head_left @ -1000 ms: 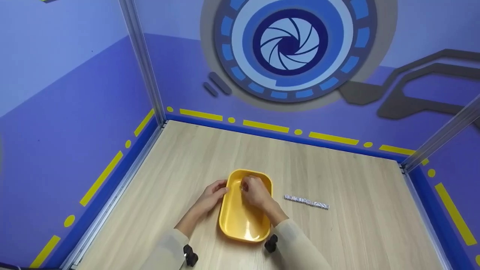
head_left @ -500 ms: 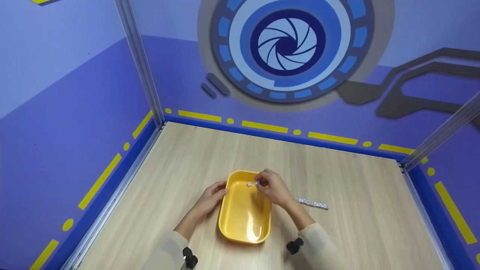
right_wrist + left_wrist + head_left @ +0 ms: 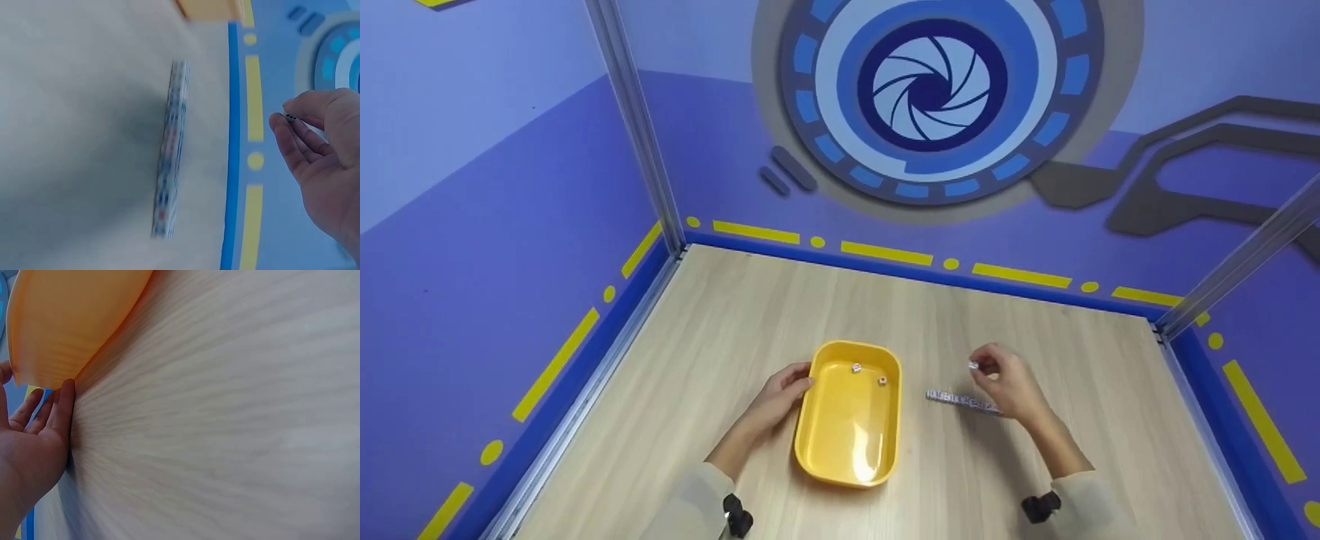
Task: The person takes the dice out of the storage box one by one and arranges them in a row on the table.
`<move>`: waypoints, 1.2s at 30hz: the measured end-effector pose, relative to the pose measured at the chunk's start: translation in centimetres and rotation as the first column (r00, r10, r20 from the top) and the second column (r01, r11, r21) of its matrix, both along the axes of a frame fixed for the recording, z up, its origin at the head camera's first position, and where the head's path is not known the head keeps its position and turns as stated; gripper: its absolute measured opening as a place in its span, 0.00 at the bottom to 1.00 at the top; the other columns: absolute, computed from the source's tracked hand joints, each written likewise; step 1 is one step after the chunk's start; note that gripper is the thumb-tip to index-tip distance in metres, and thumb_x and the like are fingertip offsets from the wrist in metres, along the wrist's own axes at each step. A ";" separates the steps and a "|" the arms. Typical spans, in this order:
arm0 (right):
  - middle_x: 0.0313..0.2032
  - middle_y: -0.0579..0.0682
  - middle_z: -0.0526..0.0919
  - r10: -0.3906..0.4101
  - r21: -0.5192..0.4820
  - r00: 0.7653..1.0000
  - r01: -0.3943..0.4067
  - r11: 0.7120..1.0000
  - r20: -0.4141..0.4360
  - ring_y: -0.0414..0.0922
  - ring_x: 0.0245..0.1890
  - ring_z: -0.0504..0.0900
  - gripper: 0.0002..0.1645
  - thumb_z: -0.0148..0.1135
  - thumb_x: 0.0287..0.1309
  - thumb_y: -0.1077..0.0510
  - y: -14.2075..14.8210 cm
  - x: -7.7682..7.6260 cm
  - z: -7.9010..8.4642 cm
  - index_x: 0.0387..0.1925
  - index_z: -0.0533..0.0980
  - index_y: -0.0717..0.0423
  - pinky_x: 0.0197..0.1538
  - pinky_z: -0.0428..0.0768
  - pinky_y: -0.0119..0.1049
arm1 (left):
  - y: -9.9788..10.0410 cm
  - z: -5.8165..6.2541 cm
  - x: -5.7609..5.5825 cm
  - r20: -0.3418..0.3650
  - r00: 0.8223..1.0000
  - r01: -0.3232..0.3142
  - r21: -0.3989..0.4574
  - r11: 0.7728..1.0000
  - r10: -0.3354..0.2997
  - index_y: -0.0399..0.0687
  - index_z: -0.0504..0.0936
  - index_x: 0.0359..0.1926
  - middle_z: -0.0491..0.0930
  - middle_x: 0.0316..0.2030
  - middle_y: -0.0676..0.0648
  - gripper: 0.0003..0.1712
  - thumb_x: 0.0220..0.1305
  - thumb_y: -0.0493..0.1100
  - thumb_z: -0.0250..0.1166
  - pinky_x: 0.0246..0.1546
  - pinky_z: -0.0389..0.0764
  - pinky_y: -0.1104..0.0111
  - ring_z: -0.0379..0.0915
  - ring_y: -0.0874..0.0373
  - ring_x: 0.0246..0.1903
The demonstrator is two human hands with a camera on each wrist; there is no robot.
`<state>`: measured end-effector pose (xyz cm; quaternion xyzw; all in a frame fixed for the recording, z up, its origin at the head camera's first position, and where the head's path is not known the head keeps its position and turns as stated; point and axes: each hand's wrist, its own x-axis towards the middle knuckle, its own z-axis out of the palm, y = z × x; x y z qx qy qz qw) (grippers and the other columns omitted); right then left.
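Observation:
A yellow tray (image 3: 847, 431) sits on the table in the head view, with a white die (image 3: 856, 368) and another die (image 3: 883, 381) near its far end. My left hand (image 3: 781, 394) rests against the tray's left side, its thumb at the rim. In the left wrist view, that hand's fairly straight fingers touch the tray's outer wall (image 3: 73, 332). To the right of the tray, my right hand (image 3: 1006, 381) pinches a die (image 3: 290, 117) between thumb and fingertips, raised above the table. Below it lies a straight row of dice (image 3: 956, 398), its right end hidden by the hand.
The wooden table (image 3: 750, 300) is bordered by a blue left wall (image 3: 510, 300), a back wall (image 3: 712, 150) and a right wall. Metal posts (image 3: 634, 127) stand at the corners. Both sleeves carry a black wrist device (image 3: 1041, 508).
My right hand has left the tray and moved right, over beside the dice row, and now holds a die. Two dice show in the tray. The left hand stays at the tray's side.

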<state>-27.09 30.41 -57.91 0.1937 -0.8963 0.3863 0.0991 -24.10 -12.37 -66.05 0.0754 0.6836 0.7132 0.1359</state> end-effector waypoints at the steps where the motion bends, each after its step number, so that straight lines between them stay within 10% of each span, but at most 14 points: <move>1: 0.35 0.50 0.82 -0.015 0.011 1.000 0.015 1.000 -0.003 0.42 0.35 0.82 0.11 0.69 0.54 0.71 0.8 0.1 -0.1 0.39 0.80 0.59 0.39 0.84 0.39 | 0.0 0.0 0.0 0.004 1.000 0.003 0.010 1.000 -0.003 0.42 0.67 0.69 0.70 0.65 0.39 0.28 0.75 0.49 0.56 0.59 0.76 0.59 0.68 0.44 0.64; 17: 0.37 0.51 0.81 -0.179 0.173 0.980 0.161 0.972 0.092 0.46 0.37 0.79 0.11 0.68 0.57 0.68 9.6 3.0 -4.0 0.42 0.78 0.57 0.38 0.80 0.31 | 0.2 0.3 -0.4 0.018 1.000 -0.012 -0.040 0.999 0.013 0.45 0.68 0.69 0.71 0.65 0.42 0.26 0.76 0.47 0.55 0.58 0.77 0.61 0.70 0.48 0.62; 36: 0.36 0.48 0.79 -0.195 0.224 0.963 0.152 0.963 0.186 0.43 0.36 0.76 0.08 0.68 0.57 0.66 9.8 3.8 -6.8 0.39 0.80 0.53 0.37 0.77 0.33 | 0.1 0.0 0.0 0.022 1.000 0.002 0.000 1.000 -0.002 0.44 0.67 0.69 0.70 0.65 0.40 0.26 0.76 0.47 0.54 0.60 0.75 0.58 0.68 0.45 0.64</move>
